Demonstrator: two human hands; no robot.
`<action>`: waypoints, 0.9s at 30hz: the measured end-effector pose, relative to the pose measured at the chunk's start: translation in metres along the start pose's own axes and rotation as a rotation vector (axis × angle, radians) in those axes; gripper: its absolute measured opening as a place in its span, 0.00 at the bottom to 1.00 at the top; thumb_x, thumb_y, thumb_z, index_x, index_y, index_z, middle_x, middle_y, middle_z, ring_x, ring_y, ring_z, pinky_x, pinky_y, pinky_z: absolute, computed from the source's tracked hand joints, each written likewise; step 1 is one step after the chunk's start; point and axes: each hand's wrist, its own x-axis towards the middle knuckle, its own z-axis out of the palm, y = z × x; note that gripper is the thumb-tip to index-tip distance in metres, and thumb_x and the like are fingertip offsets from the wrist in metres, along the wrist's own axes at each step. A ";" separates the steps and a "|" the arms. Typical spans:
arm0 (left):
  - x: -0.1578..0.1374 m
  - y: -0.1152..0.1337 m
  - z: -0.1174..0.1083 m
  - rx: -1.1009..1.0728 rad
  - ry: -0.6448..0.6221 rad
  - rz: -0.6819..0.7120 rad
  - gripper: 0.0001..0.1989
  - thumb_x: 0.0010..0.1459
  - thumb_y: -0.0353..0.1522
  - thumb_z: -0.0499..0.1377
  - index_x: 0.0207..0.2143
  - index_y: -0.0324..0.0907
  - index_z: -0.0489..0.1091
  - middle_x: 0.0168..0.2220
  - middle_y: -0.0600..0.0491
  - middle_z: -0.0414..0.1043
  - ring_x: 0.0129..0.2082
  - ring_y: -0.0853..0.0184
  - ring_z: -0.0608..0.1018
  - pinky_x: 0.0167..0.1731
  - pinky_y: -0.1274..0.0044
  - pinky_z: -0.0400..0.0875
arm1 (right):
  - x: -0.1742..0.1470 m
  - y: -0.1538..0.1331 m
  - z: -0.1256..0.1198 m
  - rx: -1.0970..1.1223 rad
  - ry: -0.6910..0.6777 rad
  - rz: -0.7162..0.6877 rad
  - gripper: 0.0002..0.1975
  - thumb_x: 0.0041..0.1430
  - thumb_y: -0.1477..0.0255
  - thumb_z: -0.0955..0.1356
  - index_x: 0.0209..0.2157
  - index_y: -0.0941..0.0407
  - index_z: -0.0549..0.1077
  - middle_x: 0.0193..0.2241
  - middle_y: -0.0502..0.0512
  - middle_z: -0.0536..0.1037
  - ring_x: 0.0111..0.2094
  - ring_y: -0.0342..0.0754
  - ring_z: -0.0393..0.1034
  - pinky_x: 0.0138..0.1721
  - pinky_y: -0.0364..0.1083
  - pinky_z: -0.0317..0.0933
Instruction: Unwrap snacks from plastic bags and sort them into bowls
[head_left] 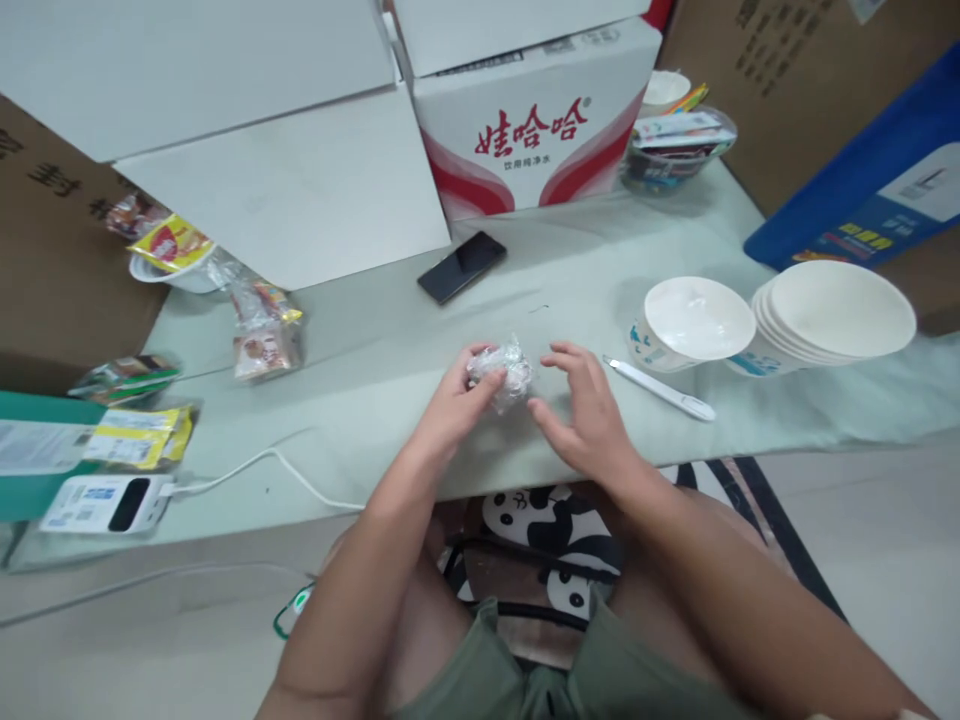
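A crumpled bundle of clear plastic wrap [511, 372] is gripped in my left hand [459, 400], thumb across its front. What lies inside the wrap, if anything, I cannot make out. Just right of the bundle is my right hand [589, 415], fingers apart and curved toward it, holding nothing. A white utility knife [664, 390] lies on the cloth to the right of that hand, its tip pointing to the upper left. Beyond my hands a dark phone [463, 267] rests flat on the table.
Paper cups [697, 318] stand at the right, one apart and several in a nested stack [840, 312]. Large white cartons [536, 130] line the back. Packaged snacks [266, 345] and a white power device [109, 503] with a cable sit at the left. The table's front edge [300, 525] runs below.
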 end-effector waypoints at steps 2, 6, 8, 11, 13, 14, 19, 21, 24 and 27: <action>0.006 0.002 0.000 0.004 0.029 -0.022 0.19 0.54 0.41 0.67 0.47 0.46 0.71 0.38 0.55 0.73 0.32 0.71 0.74 0.30 0.81 0.69 | 0.002 0.015 -0.019 -0.100 0.044 0.046 0.13 0.61 0.68 0.65 0.48 0.53 0.69 0.48 0.63 0.75 0.51 0.59 0.70 0.53 0.60 0.64; 0.016 0.004 0.000 -0.025 0.048 -0.049 0.17 0.56 0.42 0.65 0.45 0.44 0.74 0.38 0.52 0.75 0.33 0.69 0.76 0.31 0.80 0.71 | -0.006 0.042 -0.049 -0.360 0.055 0.155 0.10 0.61 0.71 0.64 0.43 0.54 0.73 0.42 0.61 0.79 0.45 0.60 0.72 0.49 0.59 0.64; 0.019 0.004 -0.001 -0.030 0.072 -0.045 0.17 0.56 0.42 0.64 0.44 0.44 0.75 0.39 0.51 0.76 0.34 0.68 0.77 0.31 0.79 0.72 | -0.014 0.052 -0.057 -0.459 0.003 0.185 0.12 0.62 0.70 0.64 0.46 0.55 0.73 0.45 0.63 0.80 0.46 0.61 0.73 0.48 0.59 0.65; 0.023 0.003 -0.001 -0.038 0.105 -0.048 0.15 0.57 0.42 0.62 0.42 0.43 0.76 0.37 0.51 0.76 0.32 0.68 0.75 0.29 0.79 0.72 | -0.025 0.062 -0.060 -0.540 -0.116 0.171 0.16 0.62 0.71 0.63 0.50 0.56 0.73 0.51 0.65 0.79 0.48 0.63 0.73 0.46 0.59 0.67; 0.023 0.002 0.000 -0.041 0.094 -0.056 0.14 0.57 0.42 0.61 0.41 0.43 0.76 0.36 0.51 0.75 0.31 0.68 0.75 0.28 0.79 0.71 | -0.028 0.065 -0.059 -0.567 -0.164 0.176 0.17 0.62 0.72 0.63 0.50 0.55 0.74 0.51 0.63 0.79 0.48 0.62 0.73 0.43 0.58 0.67; 0.023 0.002 0.000 -0.035 0.080 -0.058 0.14 0.57 0.42 0.61 0.41 0.43 0.76 0.35 0.51 0.75 0.30 0.68 0.74 0.28 0.79 0.70 | -0.028 0.066 -0.059 -0.577 -0.175 0.191 0.16 0.61 0.73 0.63 0.50 0.54 0.75 0.49 0.62 0.80 0.46 0.62 0.74 0.40 0.57 0.67; 0.019 0.001 -0.001 0.046 0.028 -0.051 0.14 0.57 0.41 0.61 0.41 0.42 0.76 0.32 0.53 0.73 0.27 0.69 0.71 0.25 0.80 0.65 | -0.019 0.056 -0.059 -0.453 -0.145 0.084 0.14 0.65 0.72 0.63 0.48 0.55 0.76 0.39 0.60 0.83 0.38 0.59 0.76 0.38 0.56 0.65; 0.018 0.001 -0.002 0.059 0.032 -0.049 0.15 0.56 0.42 0.61 0.40 0.42 0.77 0.32 0.53 0.73 0.27 0.70 0.70 0.24 0.80 0.63 | -0.015 0.047 -0.060 -0.289 -0.070 -0.023 0.14 0.68 0.72 0.62 0.50 0.54 0.75 0.41 0.59 0.83 0.41 0.56 0.77 0.42 0.55 0.67; 0.017 0.000 -0.003 0.059 0.038 -0.038 0.15 0.56 0.42 0.62 0.40 0.42 0.77 0.32 0.52 0.73 0.27 0.69 0.70 0.24 0.79 0.63 | -0.012 0.036 -0.066 -0.117 0.068 -0.057 0.14 0.70 0.73 0.60 0.52 0.53 0.72 0.44 0.59 0.82 0.41 0.52 0.77 0.42 0.52 0.69; 0.015 0.001 -0.006 0.059 0.048 -0.046 0.17 0.54 0.43 0.63 0.40 0.41 0.77 0.32 0.51 0.74 0.27 0.68 0.71 0.25 0.79 0.63 | -0.014 0.036 -0.078 -0.173 0.296 0.088 0.16 0.70 0.72 0.58 0.55 0.55 0.70 0.41 0.61 0.82 0.38 0.53 0.77 0.40 0.53 0.70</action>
